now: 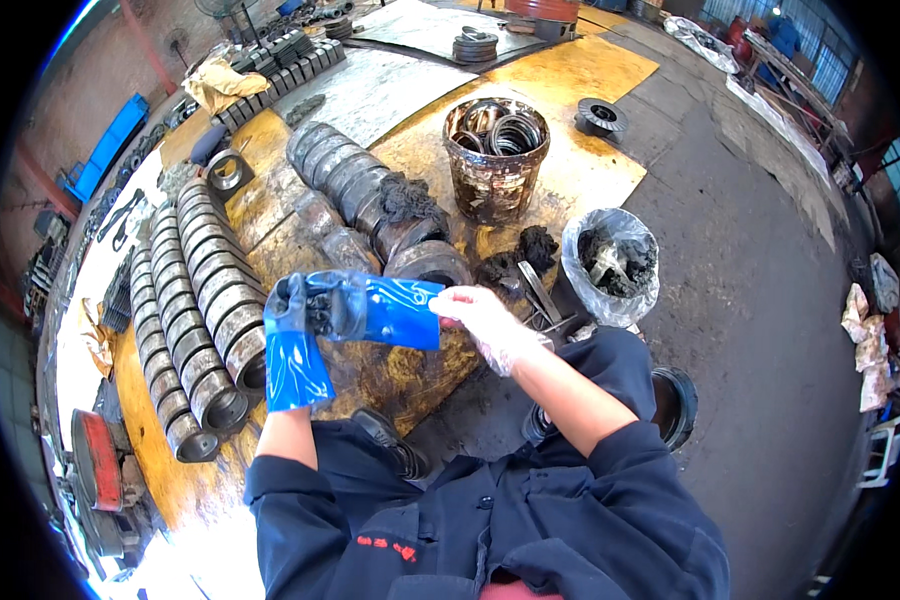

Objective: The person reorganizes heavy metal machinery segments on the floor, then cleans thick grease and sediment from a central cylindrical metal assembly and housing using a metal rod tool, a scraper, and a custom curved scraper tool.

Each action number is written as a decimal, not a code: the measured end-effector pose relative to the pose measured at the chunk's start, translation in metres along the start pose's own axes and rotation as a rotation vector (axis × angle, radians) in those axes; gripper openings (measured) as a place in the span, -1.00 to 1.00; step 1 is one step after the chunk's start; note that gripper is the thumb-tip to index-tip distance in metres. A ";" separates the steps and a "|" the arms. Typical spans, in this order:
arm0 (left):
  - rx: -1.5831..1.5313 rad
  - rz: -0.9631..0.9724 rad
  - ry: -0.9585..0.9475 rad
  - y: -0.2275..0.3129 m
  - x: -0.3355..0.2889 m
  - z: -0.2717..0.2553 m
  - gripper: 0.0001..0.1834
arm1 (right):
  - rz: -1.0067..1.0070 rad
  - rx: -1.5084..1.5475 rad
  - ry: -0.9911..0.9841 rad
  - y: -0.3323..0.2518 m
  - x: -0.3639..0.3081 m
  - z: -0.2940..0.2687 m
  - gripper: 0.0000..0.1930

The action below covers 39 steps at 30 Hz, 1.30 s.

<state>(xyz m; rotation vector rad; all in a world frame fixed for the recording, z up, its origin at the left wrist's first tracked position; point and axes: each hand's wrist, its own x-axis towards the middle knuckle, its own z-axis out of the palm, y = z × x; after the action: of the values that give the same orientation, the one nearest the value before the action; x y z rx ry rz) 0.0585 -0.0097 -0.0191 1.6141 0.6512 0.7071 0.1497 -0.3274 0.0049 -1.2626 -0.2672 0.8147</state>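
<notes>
Blue gauntlet glove (400, 313): in the head view, spans left to right, mid-air. Pinched at the right, cuff end by the right grip (482, 318); clasped toward the left, finger end by the gloved left grip (288, 303).

There's the glare, burning the lower left to pure white, while pale sheets (370, 95) gleam up top; bright highlights streak the shiny blue glove cuff (402, 314), the grey floor (760, 330) sits dimmer on the right, the far background goes soft, and straight lines bow toward a black, circular rim
</notes>
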 end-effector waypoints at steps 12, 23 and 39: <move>-0.239 0.065 -0.296 -0.002 -0.018 0.007 -0.69 | -0.300 -0.471 -0.290 0.040 -0.030 0.024 -0.74; -0.322 -0.097 -0.731 0.044 -0.082 0.074 -0.67 | 0.041 0.902 -0.398 0.057 0.032 0.055 -0.76; 0.237 -0.087 -0.589 -0.002 -0.062 0.071 -0.58 | 0.789 -0.001 0.834 0.320 0.059 -0.345 -0.22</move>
<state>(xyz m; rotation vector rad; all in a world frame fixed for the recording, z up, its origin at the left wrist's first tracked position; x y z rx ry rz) 0.0708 -0.1017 -0.0346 1.8820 0.3744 0.0690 0.2705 -0.5189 -0.4123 -1.6117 0.9522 0.8493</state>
